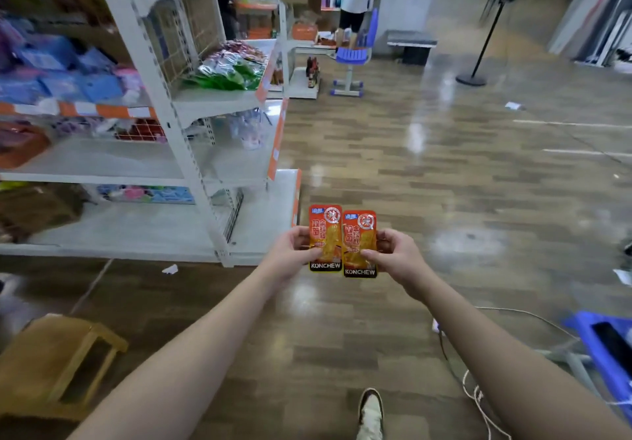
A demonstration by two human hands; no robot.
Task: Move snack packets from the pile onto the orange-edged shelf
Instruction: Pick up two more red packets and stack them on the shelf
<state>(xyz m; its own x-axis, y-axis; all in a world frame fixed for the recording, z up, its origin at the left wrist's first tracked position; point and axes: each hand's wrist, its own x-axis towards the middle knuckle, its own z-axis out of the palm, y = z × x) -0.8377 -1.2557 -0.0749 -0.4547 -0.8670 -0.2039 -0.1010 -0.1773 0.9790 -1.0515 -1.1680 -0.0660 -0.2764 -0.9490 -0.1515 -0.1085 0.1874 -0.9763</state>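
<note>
I hold two orange "KONCHEW" snack packets upright, side by side, in front of me over the wooden floor. My left hand point(294, 247) pinches the left snack packet point(325, 234). My right hand point(393, 253) pinches the right snack packet point(359, 239). The white shelving unit with orange-edged shelves point(277, 138) stands to my left. Its upper end shelf carries a pile of green, red and silver snack packets point(229, 68). The lowest orange-edged shelf point(297, 196) is just beyond the packets in my hands.
A wooden stool point(65, 361) stands at lower left and a blue stool point(605, 340) at lower right, with white cables point(478, 402) on the floor. My shoe point(371, 412) shows below. A person stands by a blue chair point(355, 53) in the background; a fan stand point(473, 78) is further right.
</note>
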